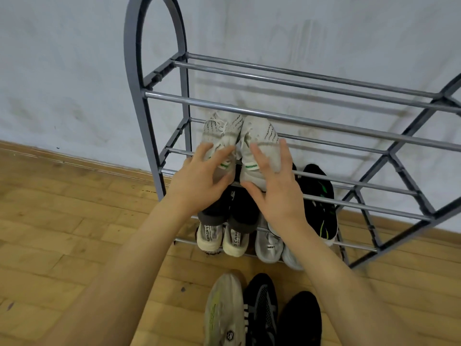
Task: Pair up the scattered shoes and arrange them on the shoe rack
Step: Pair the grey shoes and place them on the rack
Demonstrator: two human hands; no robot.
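Note:
A pair of white knit sneakers lies side by side on the left of the grey metal shoe rack's middle tier, toes toward the wall: the left sneaker and the right sneaker. My left hand rests with spread fingers on the left sneaker's heel. Over the right sneaker's heel, my right hand has straight, spread fingers and its thumb lies along the heel's underside. Both heels are partly hidden by my hands.
Lower tiers hold a dark pair, a black shoe with green stripes, cream heels and grey heels. On the wooden floor near me lie a cream shoe, a black mesh shoe and a black shoe. The top tier's rails are bare.

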